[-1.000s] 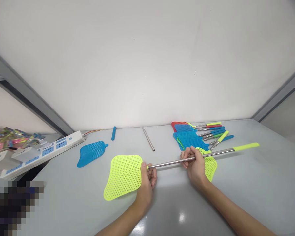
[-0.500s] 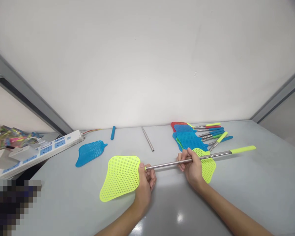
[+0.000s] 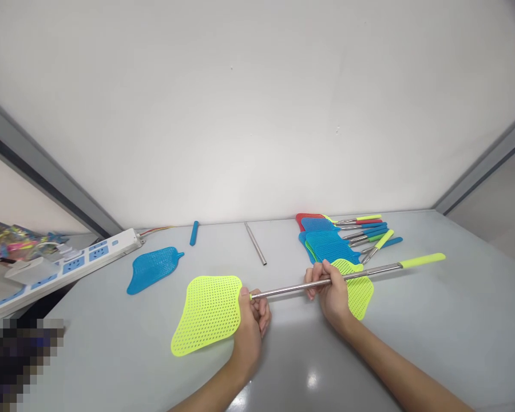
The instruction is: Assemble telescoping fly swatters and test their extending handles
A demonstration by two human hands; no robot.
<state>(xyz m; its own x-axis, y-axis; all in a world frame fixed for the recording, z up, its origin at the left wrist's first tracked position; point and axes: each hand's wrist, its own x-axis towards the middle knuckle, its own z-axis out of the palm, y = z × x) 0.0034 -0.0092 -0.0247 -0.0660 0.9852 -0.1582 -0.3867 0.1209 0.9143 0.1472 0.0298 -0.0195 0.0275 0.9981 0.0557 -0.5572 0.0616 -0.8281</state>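
A yellow-green fly swatter [image 3: 208, 313] with a metal telescopic rod and a yellow-green grip lies across both my hands above the table. My left hand [image 3: 253, 320] is closed where its perforated head meets the rod. Farther along, my right hand [image 3: 332, 292] has its fingers wrapped around the metal rod. Beneath and behind that hand lies another yellow-green swatter [image 3: 361, 297], partly covered by it. Just beyond is a pile of finished-looking swatters [image 3: 328, 246] in blue, red and green, their grips pointing right.
On the left of the grey table [image 3: 124, 355] lie a loose blue swatter head [image 3: 154, 270] and a blue grip [image 3: 194, 233]. A bare metal rod [image 3: 256, 244] rests near the back wall. At the far left are a white power strip [image 3: 86, 260] with plugs and colourful packaging [image 3: 17, 243].
The view has shifted slightly, so most things sit a little farther left. Both hands keep their hold on the swatter, with hardly any movement.
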